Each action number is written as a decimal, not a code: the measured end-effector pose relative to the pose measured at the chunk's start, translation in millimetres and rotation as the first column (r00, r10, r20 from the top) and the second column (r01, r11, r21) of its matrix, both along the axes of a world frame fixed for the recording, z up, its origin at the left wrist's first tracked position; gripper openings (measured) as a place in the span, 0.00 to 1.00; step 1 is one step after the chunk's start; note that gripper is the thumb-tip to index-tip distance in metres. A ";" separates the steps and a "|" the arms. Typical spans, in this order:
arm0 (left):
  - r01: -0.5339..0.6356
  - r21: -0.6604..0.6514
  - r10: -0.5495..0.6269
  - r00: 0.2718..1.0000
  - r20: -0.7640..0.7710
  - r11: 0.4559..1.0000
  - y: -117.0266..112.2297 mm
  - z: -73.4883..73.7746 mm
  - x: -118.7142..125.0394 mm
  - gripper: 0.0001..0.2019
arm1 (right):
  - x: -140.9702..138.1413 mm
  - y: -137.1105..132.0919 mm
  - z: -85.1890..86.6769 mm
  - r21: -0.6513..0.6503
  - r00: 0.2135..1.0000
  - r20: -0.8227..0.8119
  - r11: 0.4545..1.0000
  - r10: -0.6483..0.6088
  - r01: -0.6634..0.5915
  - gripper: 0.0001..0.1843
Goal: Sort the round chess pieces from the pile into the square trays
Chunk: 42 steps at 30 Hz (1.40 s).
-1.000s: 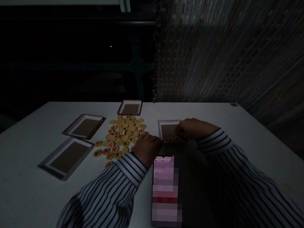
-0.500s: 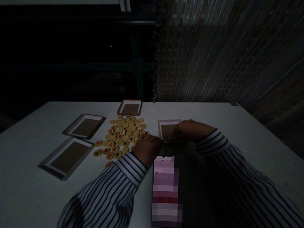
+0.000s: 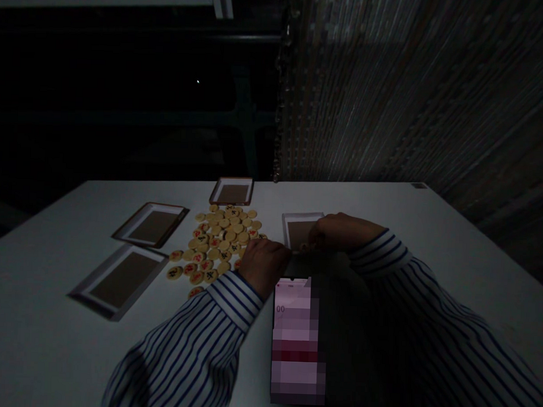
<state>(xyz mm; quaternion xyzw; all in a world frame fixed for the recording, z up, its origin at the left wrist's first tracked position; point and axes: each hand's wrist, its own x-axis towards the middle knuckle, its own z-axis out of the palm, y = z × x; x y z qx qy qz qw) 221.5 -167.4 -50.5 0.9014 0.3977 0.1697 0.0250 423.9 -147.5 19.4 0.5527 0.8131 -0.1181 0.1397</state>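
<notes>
My right hand (image 3: pixel 344 231) reaches over the near right part of a small light-rimmed box tray (image 3: pixel 303 216), its fingers curled together. A round wooden xiangqi piece (image 3: pixel 303 247) shows at its fingertips, by the tray's near edge. My left hand (image 3: pixel 266 262) is closed at the tray's near left corner, its fingertips in shadow; whether it grips the rim or something small I cannot make out. Just left of it lies a spread of xiangqi pieces (image 3: pixel 224 246), some plain side up, others with red or black characters.
A phone (image 3: pixel 294 323) with a lit pink screen lies in front of my hands. Brown-rimmed trays stand at the back (image 3: pixel 232 179) and left (image 3: pixel 151 205); a light-rimmed tray (image 3: pixel 84 292) lies nearer. A bead curtain (image 3: pixel 368 112) hangs behind the white table (image 3: pixel 456 275). The light is dim.
</notes>
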 end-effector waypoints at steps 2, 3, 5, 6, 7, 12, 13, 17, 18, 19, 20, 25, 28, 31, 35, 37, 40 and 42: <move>0.003 0.001 -0.003 1.000 0.004 1.000 0.1 -0.3 0.0 0.08 | 0.1 0.2 -0.6 0.014 1.000 -0.001 1.000 -0.006 0.006 0.15; 0.005 -0.001 -0.005 1.000 0.004 1.000 0.1 -0.4 -0.1 0.09 | 0.1 0.4 -1.0 0.021 1.000 -0.003 1.000 -0.006 0.006 0.15; 0.009 -0.002 -0.009 1.000 0.006 1.000 0.1 -0.3 -0.4 0.09 | 0.0 0.9 -1.7 0.031 1.000 -0.004 1.000 -0.001 0.001 0.15; 0.011 -0.001 -0.010 1.000 0.007 1.000 0.0 -0.1 -0.5 0.09 | -0.2 1.1 -1.8 0.035 1.000 -0.004 0.999 0.007 -0.007 0.15; 0.012 0.000 -0.012 1.000 0.009 1.000 -0.1 0.2 -0.6 0.09 | -0.5 1.2 -1.8 0.038 1.000 -0.005 0.999 0.018 -0.018 0.16; 0.010 -0.004 -0.010 1.000 0.010 1.000 -0.4 1.2 -0.1 0.09 | -3.2 0.0 -0.6 0.041 0.998 -0.039 0.998 0.058 -0.056 0.18; 0.008 0.000 -0.008 1.000 0.010 1.000 -0.4 1.3 0.1 0.09 | -3.6 -0.2 -0.5 0.034 0.997 -0.041 0.998 0.058 -0.056 0.17; 0.001 0.010 -0.001 1.000 -0.011 1.000 -0.7 2.2 0.8 0.09 | -4.0 -0.4 -1.2 0.013 0.998 -0.041 0.998 0.057 -0.057 0.16; 0.000 0.007 0.000 1.000 -0.014 1.000 -0.8 2.4 0.9 0.09 | -3.9 -0.3 -1.4 0.008 0.998 -0.043 0.998 0.056 -0.056 0.16; -0.001 0.004 0.001 1.000 -0.013 1.000 -0.9 2.6 0.9 0.08 | -3.8 -0.2 -1.5 0.004 0.998 -0.046 0.999 0.053 -0.053 0.16; -0.001 0.002 0.001 1.000 -0.013 1.000 -0.9 2.7 0.8 0.08 | -3.8 -0.1 -1.4 0.002 0.997 -0.051 0.999 0.052 -0.052 0.16; 0.004 0.007 -0.004 1.000 -0.008 1.000 -0.6 2.2 0.6 0.08 | -5.6 -0.8 0.7 0.000 0.997 -0.062 0.999 0.048 -0.049 0.15; 0.005 0.001 -0.005 1.000 -0.006 1.000 -0.7 2.6 0.6 0.09 | -6.8 -1.5 1.7 -0.021 0.996 -0.066 0.998 0.053 -0.055 0.15; 0.003 -0.003 -0.003 1.000 -0.002 1.000 -1.0 3.6 0.2 0.09 | -6.9 -2.0 1.9 -0.031 0.997 -0.068 0.998 0.046 -0.048 0.15; 0.008 -0.007 -0.008 1.000 -0.004 1.000 -1.0 3.8 -0.9 0.09 | -6.6 -2.3 2.0 -0.015 0.997 -0.058 0.999 0.042 -0.043 0.15; 0.012 0.000 -0.012 1.000 -0.001 1.000 -0.9 3.5 -1.1 0.09 | -6.5 -2.2 1.7 -0.013 0.997 -0.063 0.999 0.045 -0.046 0.15; 0.013 0.006 -0.013 1.000 0.002 1.000 -0.8 3.0 -0.8 0.09 | -6.2 -1.6 0.3 -0.006 0.997 -0.067 0.999 0.045 -0.046 0.15; 0.007 0.002 -0.007 1.000 -0.006 1.000 -0.8 2.9 -0.2 0.09 | -5.9 -1.1 -0.7 -0.003 0.997 -0.066 0.999 0.044 -0.044 0.15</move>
